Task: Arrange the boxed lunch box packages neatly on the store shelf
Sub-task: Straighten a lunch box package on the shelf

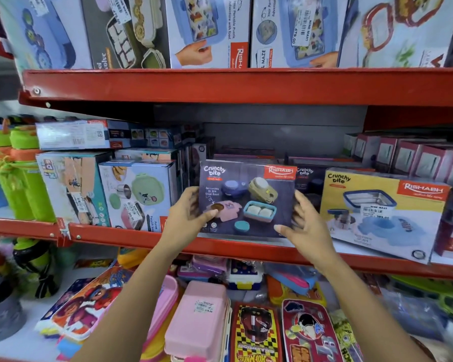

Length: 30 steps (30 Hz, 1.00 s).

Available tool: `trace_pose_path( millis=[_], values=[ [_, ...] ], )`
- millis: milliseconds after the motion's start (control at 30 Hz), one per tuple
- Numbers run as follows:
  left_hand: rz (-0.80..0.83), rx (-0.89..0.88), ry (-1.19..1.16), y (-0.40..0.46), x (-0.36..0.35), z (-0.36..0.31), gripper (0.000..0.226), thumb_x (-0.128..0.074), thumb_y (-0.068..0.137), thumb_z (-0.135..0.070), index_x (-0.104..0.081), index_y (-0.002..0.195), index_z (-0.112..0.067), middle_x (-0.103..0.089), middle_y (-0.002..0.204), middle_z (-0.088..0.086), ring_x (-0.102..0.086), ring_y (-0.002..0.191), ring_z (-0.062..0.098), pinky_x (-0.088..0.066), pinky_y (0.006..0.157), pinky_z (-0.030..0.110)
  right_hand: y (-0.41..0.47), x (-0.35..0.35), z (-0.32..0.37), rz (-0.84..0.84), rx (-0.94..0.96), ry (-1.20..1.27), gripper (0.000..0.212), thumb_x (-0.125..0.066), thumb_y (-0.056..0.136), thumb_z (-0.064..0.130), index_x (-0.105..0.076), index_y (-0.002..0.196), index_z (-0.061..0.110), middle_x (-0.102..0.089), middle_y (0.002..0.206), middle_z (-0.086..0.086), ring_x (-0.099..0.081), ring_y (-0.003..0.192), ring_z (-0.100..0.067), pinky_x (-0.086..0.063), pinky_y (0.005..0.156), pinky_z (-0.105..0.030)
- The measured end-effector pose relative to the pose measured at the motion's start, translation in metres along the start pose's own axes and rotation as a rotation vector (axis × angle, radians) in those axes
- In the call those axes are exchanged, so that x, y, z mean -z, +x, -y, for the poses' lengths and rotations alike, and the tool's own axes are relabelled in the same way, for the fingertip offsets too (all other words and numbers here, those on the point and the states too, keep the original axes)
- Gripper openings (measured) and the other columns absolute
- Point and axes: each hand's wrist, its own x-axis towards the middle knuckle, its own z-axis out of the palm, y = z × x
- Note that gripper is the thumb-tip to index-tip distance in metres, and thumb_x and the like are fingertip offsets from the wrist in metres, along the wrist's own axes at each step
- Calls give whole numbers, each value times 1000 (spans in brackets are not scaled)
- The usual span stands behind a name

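A dark purple Crunchy Bite lunch box package (249, 197) stands upright on the middle red shelf (220, 244), its printed face toward me. My left hand (187, 212) grips its left edge, thumb across the front. My right hand (302, 220) holds its right edge with fingers spread along the side. To its right leans a yellow Crunchy Bite box (382, 212). On its left stands a pale blue lunch box package (139, 194) and a teal one (71, 186). Another dark Crunchy Bite box (309, 178) shows behind the held one.
The upper shelf (246, 84) carries a row of blue and grey lunch box packages. Maroon boxes (416, 158) line the back right. Green bottles (19, 173) stand at the far left. The lower shelf holds a pink lunch box (199, 320) and printed pencil cases (256, 333).
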Motion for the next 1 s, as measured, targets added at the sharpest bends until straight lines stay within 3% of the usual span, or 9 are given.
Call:
trace_pose_path(
  millis=[133,233,400,600,733,800,900,933,1000],
  values=[
    [-33,59,147,16,-10,18,55,-69,86,-11,-38,132,-7,-62,117,6,-62,101,22,-49,86,32,12,-20,-13,-105,64,-218,89,-73,78,-5,-27,149,24,-50,129,10,-51,121,-12,-47,102,-33],
    [-55,86,194,25,-15,28,59,-66,87,-9,-34,136,-7,-57,116,3,-58,106,22,-47,88,32,18,-31,-20,-140,73,-307,90,-75,77,-1,-26,146,26,-55,138,-4,-55,125,-22,-49,102,-46],
    [-74,104,235,31,-22,38,63,-61,90,-8,-27,143,-7,-59,130,14,-57,116,28,-45,92,30,22,-38,-25,-170,58,-406,87,-76,78,4,-25,145,23,-57,137,-9,-57,124,-26,-52,98,-45],
    [-131,75,316,19,-33,39,67,-60,91,-18,-23,147,-10,-53,139,13,-52,125,31,-44,99,37,18,-37,-26,-166,74,-474,86,-74,82,13,-20,150,19,-56,139,-10,-56,124,-27,-50,96,-38],
    [-233,-108,422,-16,-72,31,77,-54,95,-25,-4,152,-8,-9,162,11,-7,149,22,-14,121,39,-3,-27,-26,-269,173,-520,90,-69,87,29,-10,154,20,-23,161,-2,-25,146,-19,-29,111,-30],
    [-218,-271,458,-31,-97,24,73,-52,96,-24,-7,152,-8,-8,162,10,-1,150,21,-9,121,38,-17,-13,-31,-372,233,-547,87,-65,89,34,-9,155,17,-15,163,-4,-13,149,-18,-17,115,-26],
    [-78,-448,417,-40,-138,11,65,-51,96,-20,-18,150,-4,-19,160,14,-9,149,22,-12,121,34,-31,19,-42,-535,240,-588,85,-64,91,34,-12,154,13,-10,163,-8,-5,150,-19,-3,117,-17],
    [-17,-465,386,-41,-152,5,63,-50,96,-20,-19,150,-5,-21,159,12,-11,149,21,-12,120,29,-33,33,-46,-587,224,-595,84,-64,91,33,-12,154,13,-10,163,-10,-5,150,-22,-4,118,-20],
    [80,-429,303,-41,-177,-10,62,-48,97,-24,-19,150,-8,-22,159,9,-13,148,18,-7,115,13,-35,61,-49,-685,194,-600,83,-64,90,31,-14,154,11,-9,163,-15,-6,150,-28,-16,121,-40]
  ],
)
